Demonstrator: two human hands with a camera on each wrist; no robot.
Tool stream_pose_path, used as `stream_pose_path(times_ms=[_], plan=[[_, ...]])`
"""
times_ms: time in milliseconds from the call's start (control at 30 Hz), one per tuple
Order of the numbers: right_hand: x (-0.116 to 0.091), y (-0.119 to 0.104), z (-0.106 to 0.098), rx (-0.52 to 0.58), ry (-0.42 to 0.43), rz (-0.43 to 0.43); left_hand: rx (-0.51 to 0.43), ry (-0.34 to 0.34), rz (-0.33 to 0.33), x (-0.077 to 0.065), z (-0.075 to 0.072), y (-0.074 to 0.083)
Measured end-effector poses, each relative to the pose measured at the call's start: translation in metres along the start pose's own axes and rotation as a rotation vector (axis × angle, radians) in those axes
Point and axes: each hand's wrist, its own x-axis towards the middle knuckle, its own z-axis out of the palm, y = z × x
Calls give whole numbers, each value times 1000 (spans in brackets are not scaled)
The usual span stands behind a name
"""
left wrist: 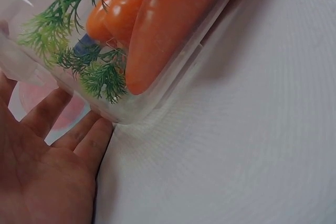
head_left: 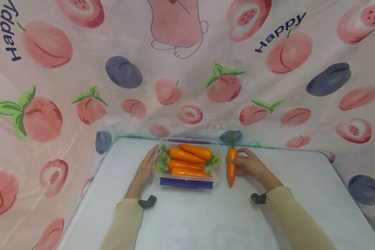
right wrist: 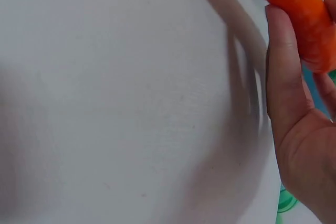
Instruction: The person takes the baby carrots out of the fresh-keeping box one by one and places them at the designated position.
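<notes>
A clear plastic food container (head_left: 190,178) with blue latches stands on the table, holding several orange carrots (head_left: 187,164) with green leafy tops. My left hand (head_left: 145,169) is at the container's left side. In the left wrist view its fingers (left wrist: 93,141) reach out fairly straight and touch the clear wall. To the right of the container, my right hand (head_left: 251,166) grips a single carrot (head_left: 232,166) between thumb and fingers, tip toward me and leafy top away. The right wrist view shows the thumb (right wrist: 282,30) along this carrot's side; part of the carrot lies outside that frame.
The white table (head_left: 200,218) extends in front of and beside the container. Behind it rises a pink fruit-printed cloth (head_left: 175,76), which also hangs at both sides. A dark camera mount (head_left: 148,202) sits at the left wrist, and another mount (head_left: 258,198) at the right.
</notes>
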Motion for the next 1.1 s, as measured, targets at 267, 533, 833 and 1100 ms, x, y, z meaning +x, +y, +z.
stream_pose_path(times_ms=[267, 533, 833, 1100], plan=[[4, 2, 6, -29, -9, 38, 19, 15, 13, -1, -1, -1], [7, 3, 8, -97, 31, 67, 1, -4, 4, 0, 0, 1], [9, 3, 13, -151, 45, 79, 38, -26, -18, -19, 0, 43], [8, 2, 13, -194, 69, 96, 25, -14, -39, -6, 1, 15]])
